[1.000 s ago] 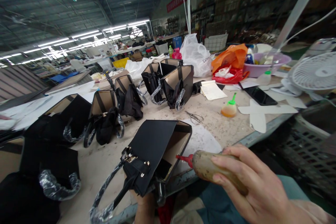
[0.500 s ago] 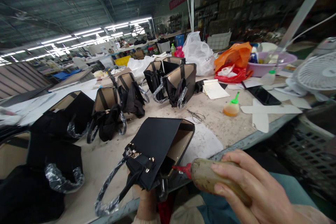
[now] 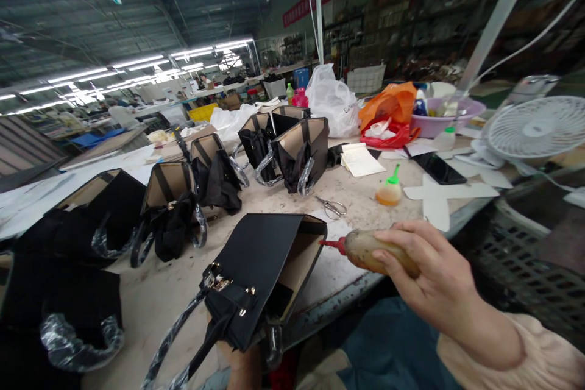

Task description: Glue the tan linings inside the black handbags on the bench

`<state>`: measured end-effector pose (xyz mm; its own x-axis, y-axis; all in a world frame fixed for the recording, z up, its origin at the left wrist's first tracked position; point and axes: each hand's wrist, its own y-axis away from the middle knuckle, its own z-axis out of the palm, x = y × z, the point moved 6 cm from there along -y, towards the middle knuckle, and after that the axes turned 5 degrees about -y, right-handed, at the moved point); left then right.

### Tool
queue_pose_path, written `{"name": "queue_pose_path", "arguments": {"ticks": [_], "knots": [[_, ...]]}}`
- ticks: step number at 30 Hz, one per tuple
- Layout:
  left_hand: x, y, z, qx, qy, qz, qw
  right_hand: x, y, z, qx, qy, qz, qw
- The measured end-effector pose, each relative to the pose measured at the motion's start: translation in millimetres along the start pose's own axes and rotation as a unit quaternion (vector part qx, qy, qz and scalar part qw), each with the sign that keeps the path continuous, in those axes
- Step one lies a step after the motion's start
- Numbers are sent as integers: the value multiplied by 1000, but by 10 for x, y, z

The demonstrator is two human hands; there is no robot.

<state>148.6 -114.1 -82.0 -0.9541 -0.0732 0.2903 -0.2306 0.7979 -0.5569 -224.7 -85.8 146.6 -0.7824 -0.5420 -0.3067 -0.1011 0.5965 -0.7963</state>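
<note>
My right hand (image 3: 425, 262) is wrapped round a stained, yellowish squeeze bottle (image 3: 379, 251) with a red nozzle. The nozzle tip is at the upper right edge of a black handbag (image 3: 258, 256); whether it touches cannot be made out. This bag lies tilted on its side at the table's front edge, its open beige inside facing right. From below, my left hand (image 3: 240, 356) holds the bag, its fingers hidden behind it. Gold-coloured fittings and plastic-wrapped handles (image 3: 171, 341) hang at the bag's lower left.
Several similar black bags (image 3: 171, 207) stand to the left and behind. Scissors (image 3: 332, 208), a small green-tipped bottle (image 3: 389, 189), a notepad (image 3: 362, 159) and a phone (image 3: 439, 167) lie beyond. At right are a white fan (image 3: 537, 128) and a grey plastic basket (image 3: 530, 268).
The squeeze bottle in my right hand has moved up along the bag's edge, from its lower corner to near the upper right corner. The view has shifted slightly; my left hand remains under the bag.
</note>
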Motion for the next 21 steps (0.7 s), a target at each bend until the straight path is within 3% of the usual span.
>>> {"name": "queue_pose_path", "arguments": {"ticks": [6,12,15,21], "knots": [[-53,29,19,24,-71,45,996,125,-37,49,5,-3,-13,1000],[275,-20,-194,112,-153,171,967,182,-52,53,8,-1,-19,1000],[391,-69,-312,139,-155,201,957,228,-25,59,6,-3,-9,1000],[526,-171,-476,97,-93,252,958,408,30,65,8,-9,22,1000]]}}
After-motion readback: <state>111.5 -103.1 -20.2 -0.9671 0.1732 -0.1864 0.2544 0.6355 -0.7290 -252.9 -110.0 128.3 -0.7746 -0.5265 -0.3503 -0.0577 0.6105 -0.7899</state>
